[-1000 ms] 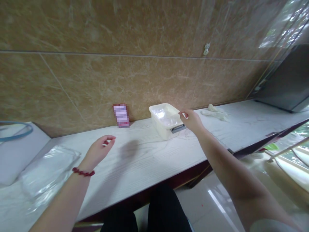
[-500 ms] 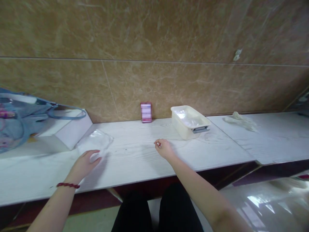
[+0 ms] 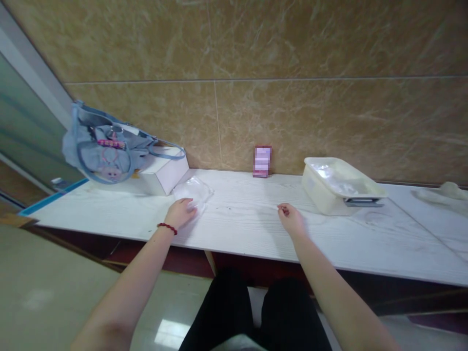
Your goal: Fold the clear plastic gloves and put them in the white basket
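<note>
My left hand, with a red bracelet on its wrist, reaches over the near edge of a clear plastic bag lying flat on the white counter. Its thumb and fingers are apart; I cannot tell whether the fingertips touch the plastic. My right hand is held over the middle of the counter with its fingers curled closed. Anything inside them is hidden or too small to name. To its right stands a cream plastic bin with clear plastic in it and a grey metal piece at its front rim.
A light blue handbag rests on a white box at the left. A small upright object with a blurred screen leans against the tiled wall. Pale cloth lies at the far right. The counter's front edge is close to my knees.
The view has swung to the left, bringing the whole handbag into sight. My left hand has moved forward to the plastic bag. My right hand stays closed over the counter.
</note>
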### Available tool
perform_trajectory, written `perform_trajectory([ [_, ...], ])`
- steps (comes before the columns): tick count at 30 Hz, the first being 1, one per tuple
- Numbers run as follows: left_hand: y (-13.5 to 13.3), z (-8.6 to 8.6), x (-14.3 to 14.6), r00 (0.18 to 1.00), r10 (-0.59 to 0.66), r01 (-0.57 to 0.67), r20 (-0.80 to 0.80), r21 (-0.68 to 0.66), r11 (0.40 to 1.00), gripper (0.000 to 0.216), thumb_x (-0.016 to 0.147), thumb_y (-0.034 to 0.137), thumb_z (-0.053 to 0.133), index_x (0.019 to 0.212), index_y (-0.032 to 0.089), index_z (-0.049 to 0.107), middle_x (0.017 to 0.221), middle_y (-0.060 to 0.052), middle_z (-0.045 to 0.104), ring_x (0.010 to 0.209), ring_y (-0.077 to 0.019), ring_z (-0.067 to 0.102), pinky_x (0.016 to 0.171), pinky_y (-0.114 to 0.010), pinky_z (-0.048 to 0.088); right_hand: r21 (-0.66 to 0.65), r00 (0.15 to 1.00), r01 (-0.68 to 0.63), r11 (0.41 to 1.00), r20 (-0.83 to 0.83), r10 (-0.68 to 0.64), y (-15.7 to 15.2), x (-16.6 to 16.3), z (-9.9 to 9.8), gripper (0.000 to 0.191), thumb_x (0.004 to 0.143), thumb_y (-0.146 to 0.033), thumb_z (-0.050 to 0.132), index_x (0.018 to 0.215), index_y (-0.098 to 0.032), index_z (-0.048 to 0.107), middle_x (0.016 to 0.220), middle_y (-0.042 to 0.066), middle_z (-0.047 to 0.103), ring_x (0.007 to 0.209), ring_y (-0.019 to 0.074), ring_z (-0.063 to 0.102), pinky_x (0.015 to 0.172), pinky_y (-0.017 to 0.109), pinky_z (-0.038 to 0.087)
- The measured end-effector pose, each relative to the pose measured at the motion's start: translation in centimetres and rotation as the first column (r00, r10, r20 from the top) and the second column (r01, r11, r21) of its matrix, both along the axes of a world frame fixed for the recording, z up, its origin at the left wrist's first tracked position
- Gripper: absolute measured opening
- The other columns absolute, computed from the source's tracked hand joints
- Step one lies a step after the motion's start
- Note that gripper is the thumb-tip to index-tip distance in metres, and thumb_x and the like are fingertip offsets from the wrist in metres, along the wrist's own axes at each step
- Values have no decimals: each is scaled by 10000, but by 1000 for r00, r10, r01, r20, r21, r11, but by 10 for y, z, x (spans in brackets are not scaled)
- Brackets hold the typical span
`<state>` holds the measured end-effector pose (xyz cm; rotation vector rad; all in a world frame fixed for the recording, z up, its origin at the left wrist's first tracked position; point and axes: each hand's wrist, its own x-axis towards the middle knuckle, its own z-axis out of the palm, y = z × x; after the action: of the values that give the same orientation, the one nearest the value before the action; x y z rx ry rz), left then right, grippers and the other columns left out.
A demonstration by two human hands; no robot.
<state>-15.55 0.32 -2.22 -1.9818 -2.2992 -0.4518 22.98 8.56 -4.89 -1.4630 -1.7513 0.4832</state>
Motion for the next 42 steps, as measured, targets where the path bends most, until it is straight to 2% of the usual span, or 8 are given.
perform_trajectory([
  [10,26,13,28,992,70,-76,-110,-56,996,378,741,373,400,989,181,610,1007,-114,606,898,-246,554,750,-319,402,-14,1000,15,1000,-13,-15,-1,0,0,228,696,-294,402,810,-200,575,674,15,596,611,138,541,580,252,406],
  [17,42,19,37,982,176,-181,-64,-80,980,308,728,257,386,785,137,664,856,-160,634,812,-269,572,698,-351,401,-14,1000,-3,1000,2,3,-4,0,2,214,698,-295,406,806,-212,571,667,11,592,635,149,550,597,261,408],
  [25,45,21,25,971,206,-200,125,-56,978,221,680,294,479,748,182,656,789,-58,666,745,-190,589,648,-256,414,-30,1000,-8,1000,-12,8,-5,0,4,207,695,-286,412,802,-212,574,664,14,597,627,149,552,596,264,409],
  [30,42,16,11,858,276,-308,433,6,951,288,645,431,529,695,157,603,671,-47,639,602,-154,564,540,-248,405,-4,999,-41,999,-16,41,-4,-9,9,217,703,-286,415,824,-202,574,709,24,602,662,153,549,632,276,416],
  [34,31,16,0,711,189,-362,677,123,924,282,651,346,540,848,144,542,686,-30,616,573,-113,557,533,-223,425,85,979,-202,976,11,202,-4,-42,23,203,694,-243,423,803,-182,583,721,25,598,689,145,540,676,284,417],
  [37,15,22,-8,630,90,-382,771,207,901,458,661,257,531,1095,157,424,763,-23,605,570,-85,560,551,-209,449,116,934,-357,927,42,354,-11,-87,36,193,705,-201,425,816,-179,581,757,29,602,722,140,541,700,288,416],
  [40,-7,30,-21,730,90,-366,677,277,888,558,686,194,471,1229,213,341,901,-36,581,586,-77,561,581,-218,464,135,843,-537,832,126,524,-22,-137,44,188,715,-173,454,861,-175,572,835,43,604,817,147,534,786,300,394],
  [42,-23,34,-30,828,117,-328,548,305,894,516,694,160,418,1205,229,416,987,-48,554,629,-92,567,627,-239,472,130,777,-627,768,189,601,-30,-168,46,211,731,-190,464,915,-164,564,926,65,592,899,156,515,838,304,371],
])
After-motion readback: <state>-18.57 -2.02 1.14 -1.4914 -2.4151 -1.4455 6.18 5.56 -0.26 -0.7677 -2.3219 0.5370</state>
